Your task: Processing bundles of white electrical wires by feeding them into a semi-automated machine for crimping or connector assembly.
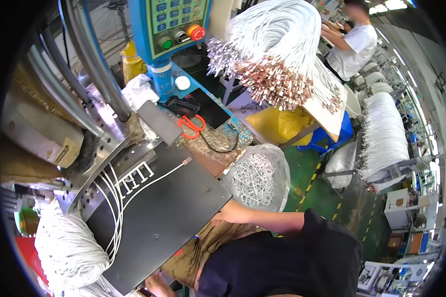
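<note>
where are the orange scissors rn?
In the head view, the orange-handled scissors lie upper centre on the bench, below the blue control panel, beside a black pad.

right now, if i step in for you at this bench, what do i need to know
Left hand: low at the black plate's near edge, partly cut off, grip unclear.
Right hand: hidden; the right forearm ends at the plate's right edge.
Done: several white cables cross the plate, their ends set in a row.
Left: one cable's plug lies apart from the row; a cable bundle waits on the left. Orange scissors lie behind.
</note>
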Motion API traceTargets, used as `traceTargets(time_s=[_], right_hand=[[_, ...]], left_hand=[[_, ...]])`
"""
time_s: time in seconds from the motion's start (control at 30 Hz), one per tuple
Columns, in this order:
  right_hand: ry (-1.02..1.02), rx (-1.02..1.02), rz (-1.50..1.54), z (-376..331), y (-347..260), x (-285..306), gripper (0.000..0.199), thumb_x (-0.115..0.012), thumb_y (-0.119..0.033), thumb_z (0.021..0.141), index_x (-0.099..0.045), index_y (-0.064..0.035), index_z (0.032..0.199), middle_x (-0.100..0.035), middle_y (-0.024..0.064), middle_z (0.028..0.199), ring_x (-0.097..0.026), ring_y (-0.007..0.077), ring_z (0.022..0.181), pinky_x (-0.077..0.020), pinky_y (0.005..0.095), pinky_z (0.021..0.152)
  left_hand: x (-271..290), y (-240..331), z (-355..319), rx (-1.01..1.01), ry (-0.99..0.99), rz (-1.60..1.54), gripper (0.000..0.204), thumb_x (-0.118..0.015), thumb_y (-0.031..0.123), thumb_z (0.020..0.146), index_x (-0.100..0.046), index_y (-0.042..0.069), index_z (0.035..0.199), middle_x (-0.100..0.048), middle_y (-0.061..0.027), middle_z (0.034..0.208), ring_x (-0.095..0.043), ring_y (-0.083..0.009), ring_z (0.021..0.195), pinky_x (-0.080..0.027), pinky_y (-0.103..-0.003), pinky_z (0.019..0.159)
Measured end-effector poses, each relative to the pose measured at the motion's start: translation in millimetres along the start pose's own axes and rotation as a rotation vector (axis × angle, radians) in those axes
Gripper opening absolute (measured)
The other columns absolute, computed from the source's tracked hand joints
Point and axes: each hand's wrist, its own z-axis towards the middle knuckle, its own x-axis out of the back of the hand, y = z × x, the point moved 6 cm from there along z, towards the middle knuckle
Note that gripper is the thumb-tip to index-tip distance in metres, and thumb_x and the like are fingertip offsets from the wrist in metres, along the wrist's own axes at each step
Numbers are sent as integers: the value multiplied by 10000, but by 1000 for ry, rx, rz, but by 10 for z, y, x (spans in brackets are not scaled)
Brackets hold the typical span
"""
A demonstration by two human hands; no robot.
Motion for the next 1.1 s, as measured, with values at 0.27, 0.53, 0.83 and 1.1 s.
traceTargets(time_s=[0.27,0.53,0.83,1.1], right_hand=[[-309,33,-279,-118,-85,-532,346,-620,-331,1052,-723,-36,1199,-769,48,941,-724,142,779,-560,303,700],[-444,601,-421,127,-1807,-1521,518,-733,-286,976,-617,-35,1415,-740,83,958,-690,139,791,-546,301,724],[-412,590,-534,1840,-2201,-2955,1193,-916,-559,686,-377,86,1531,-589,267,1448,-580,337,1361,-439,380,1133],[-507,493,-739,2269,-2146,-3390,909,-823,-609,769,-613,51,1358,-649,315,1326,-625,380,1288,-479,421,1075]], left_hand=[[-892,678,-754,-139,406,209,514,-472,323,1112,-651,-2,757,-661,-82,681,-585,-171,636,-489,-329,614],[-1169,2469,-908,-1149,428,725,303,-667,78,917,-673,18,1214,-660,-216,1280,-579,-417,1262,-429,-520,1094],[-965,2942,268,-1020,423,348,541,-350,403,1133,-547,51,1493,-374,-232,1636,-308,-418,1530,-230,-501,1247],[-701,2902,532,-954,613,579,479,-474,344,1074,-526,189,1524,-385,-145,1655,-302,-424,1540,-196,-611,1238]])
